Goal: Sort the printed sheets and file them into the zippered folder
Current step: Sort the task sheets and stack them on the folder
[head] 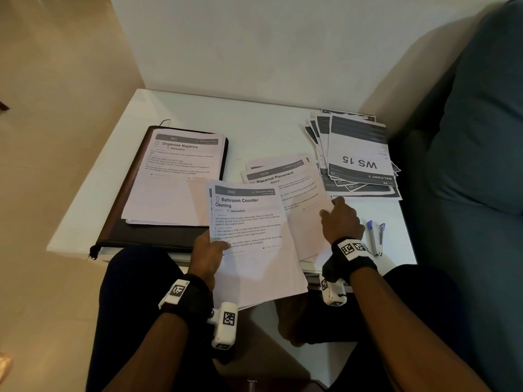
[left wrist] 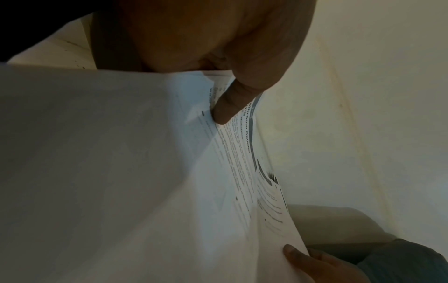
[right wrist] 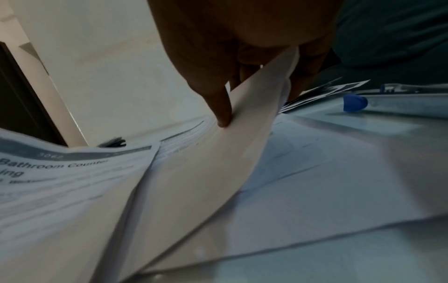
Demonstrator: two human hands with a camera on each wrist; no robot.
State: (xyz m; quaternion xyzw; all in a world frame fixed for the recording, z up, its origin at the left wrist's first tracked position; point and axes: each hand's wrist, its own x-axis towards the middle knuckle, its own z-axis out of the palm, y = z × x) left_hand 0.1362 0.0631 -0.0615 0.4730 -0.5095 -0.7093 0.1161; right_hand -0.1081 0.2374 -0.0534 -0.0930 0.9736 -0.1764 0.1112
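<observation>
My left hand [head: 210, 250] grips a sheaf of printed sheets [head: 249, 239] by its left edge, thumb [left wrist: 230, 103] on top; the top sheet reads "Bathroom Counter Cleaning". My right hand [head: 339, 219] pinches the right edge of a "Placemat Placement" sheet [head: 285, 188] and curls it up off its pile; in the right wrist view that sheet [right wrist: 232, 153] bends between thumb and fingers. The dark zippered folder [head: 158, 236] lies open at the left with an "Organize Napkins" pile [head: 175, 176] on it. A fanned stack topped "WS 15" [head: 359, 159] sits at the back right.
The white table [head: 254, 123] stands against a wall. A blue and white stapler [head: 376, 236] lies by the right edge, also in the right wrist view [right wrist: 355, 102]. A teal sofa [head: 475, 165] borders the right side. My knees are under the near edge.
</observation>
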